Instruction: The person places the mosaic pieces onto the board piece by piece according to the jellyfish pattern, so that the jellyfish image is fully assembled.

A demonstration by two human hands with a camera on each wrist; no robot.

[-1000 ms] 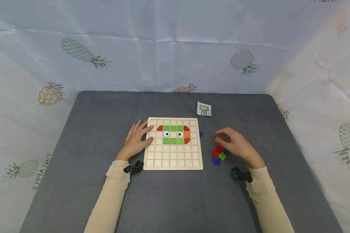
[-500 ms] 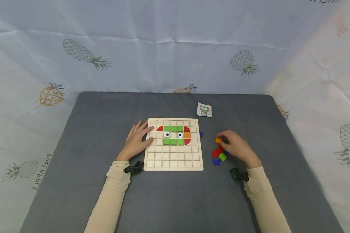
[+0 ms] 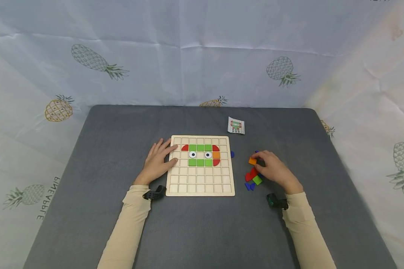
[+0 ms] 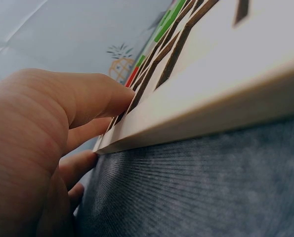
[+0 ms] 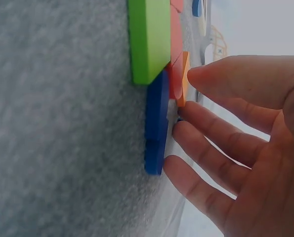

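1. Right hand (image 3: pixel 272 169): fingertips curl onto the orange piece (image 3: pixel 252 161), thumb and forefinger at its edge. In the right wrist view the fingers (image 5: pixel 221 128) are slightly spread and only gently bent; the thumb tip meets the orange piece (image 5: pixel 183 79) edge-on. Whether it is lifted off the mat, I cannot tell.
2. The right wrist view alone shows stacking: the green piece (image 5: pixel 149 39) lies flat on the mat, a red piece (image 5: pixel 175 29) beyond it, and a blue piece (image 5: pixel 156 123) just beside the lower fingers. The head view shows the same cluster from above: red piece (image 3: pixel 251 174), green piece (image 3: pixel 257 180), blue pieces (image 3: pixel 249 186).
3. Left hand (image 3: pixel 157 161): fingers straight, slightly fanned, tips resting on the left rim of the wooden grid board (image 3: pixel 202 186). The left wrist view shows the thumb on the board's top face (image 4: pixel 226 74) and the other fingers against its side edge.
4. Board contents, head view only: green squares, red quarter-rounds, two eye pieces, one orange square in the upper rows; lower rows are bare cells.
5. A lone blue piece (image 3: pixel 232 154) sits just off the board's right edge.
6. A pattern card (image 3: pixel 236 125) lies beyond the board's far right corner.
7. The grey mat (image 3: pixel 202 231) has open room between board and cluster, and across the near side.
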